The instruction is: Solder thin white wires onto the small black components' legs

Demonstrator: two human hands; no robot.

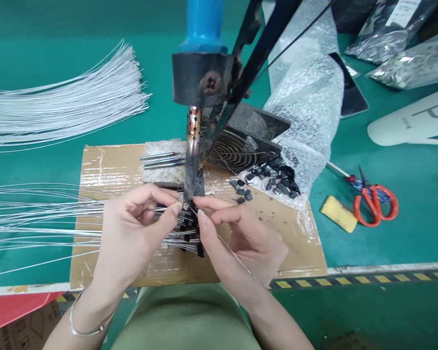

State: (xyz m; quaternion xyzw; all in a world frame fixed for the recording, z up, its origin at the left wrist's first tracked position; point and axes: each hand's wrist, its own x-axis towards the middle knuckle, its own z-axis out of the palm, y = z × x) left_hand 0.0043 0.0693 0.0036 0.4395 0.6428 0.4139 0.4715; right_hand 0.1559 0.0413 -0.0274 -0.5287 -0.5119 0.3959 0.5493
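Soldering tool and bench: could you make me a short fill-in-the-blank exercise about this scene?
1. The soldering tool above the left hand and right hand has a ____ upper handle.
2. A silver bracelet circles the person's ____ wrist.
3. The scissors have ____ handles.
4. Beside the scissors lies a small ____ sponge.

Missing words: blue; left; red; yellow.

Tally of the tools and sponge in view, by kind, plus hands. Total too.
Hands: 2 (left hand, right hand)
Soldering iron: 1
Scissors: 1 pair
Screwdriver: 1, partly hidden by the scissors
Yellow sponge: 1
Total: 6, scissors counted as one
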